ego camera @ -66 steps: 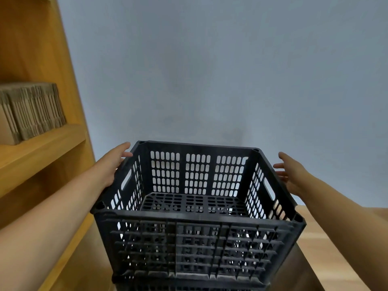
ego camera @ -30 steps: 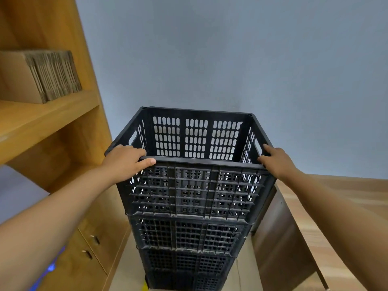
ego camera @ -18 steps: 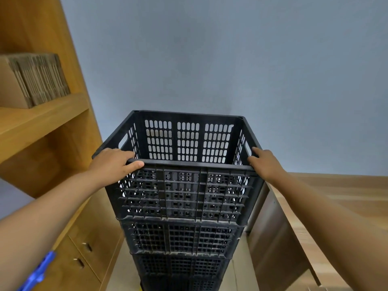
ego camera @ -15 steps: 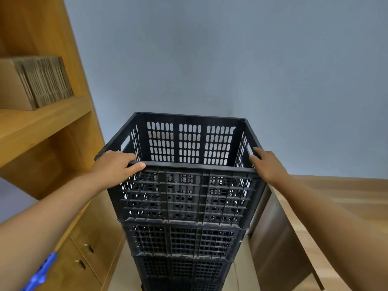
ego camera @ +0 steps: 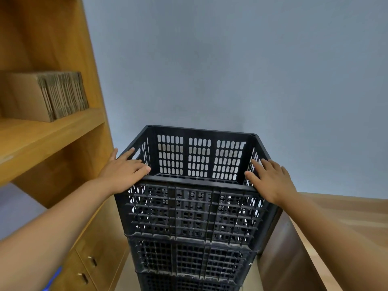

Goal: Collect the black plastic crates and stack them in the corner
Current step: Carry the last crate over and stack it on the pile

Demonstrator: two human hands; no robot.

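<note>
A black slotted plastic crate (ego camera: pixel 193 208) tops a stack of black crates (ego camera: pixel 189 261) standing in the corner between a wooden shelf unit and the grey wall. My left hand (ego camera: pixel 123 171) lies flat on the crate's near left rim corner, fingers straight and spread. My right hand (ego camera: pixel 270 179) rests the same way on the near right rim corner, fingers stretched along the side rim. Neither hand curls round the rim. The crate is empty inside. The bottom of the stack is cut off by the frame.
A wooden shelf unit (ego camera: pixel 48 135) stands close on the left, with flattened cardboard boxes (ego camera: pixel 44 95) on its shelf and drawers (ego camera: pixel 90 263) below. A wooden desk (ego camera: pixel 344 219) with a dark side panel (ego camera: pixel 281 248) flanks the stack on the right. The grey wall (ego camera: pixel 231 70) is behind.
Both hands have loosened from holding the near rim corners and now lie flat with fingers stretched forward. The crate stack has not moved.
</note>
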